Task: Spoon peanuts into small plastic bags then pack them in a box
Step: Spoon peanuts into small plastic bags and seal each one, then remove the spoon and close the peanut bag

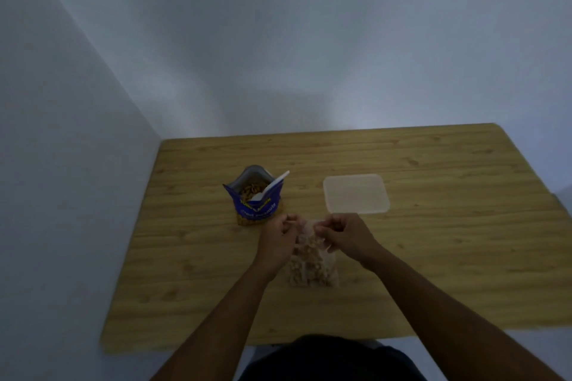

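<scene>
The small plastic bag stands on the table between the two hands. It is clear and its lower half is full of peanuts. Its bottom rests on the wood and its top is pulled up toward the fingers.

The left hand has its fingers curled in and pinches the top of the bag on one side. The right hand is curled the same way and pinches the top on the other side. The two hands are close together, with the bag's top between them. Both arms reach forward over the table and come in toward each other. The picture is a bit blurry, so I cannot tell just how the fingertips sit on the plastic.

Just past the left hand stands a blue peanut packet. It is open at the top, with peanuts inside. A white spoon sits in it, and its handle leans out toward the right.

Just past the right hand lies a clear plastic box, square with round corners. I cannot tell what is in it.

All of this is on a wooden table.
</scene>
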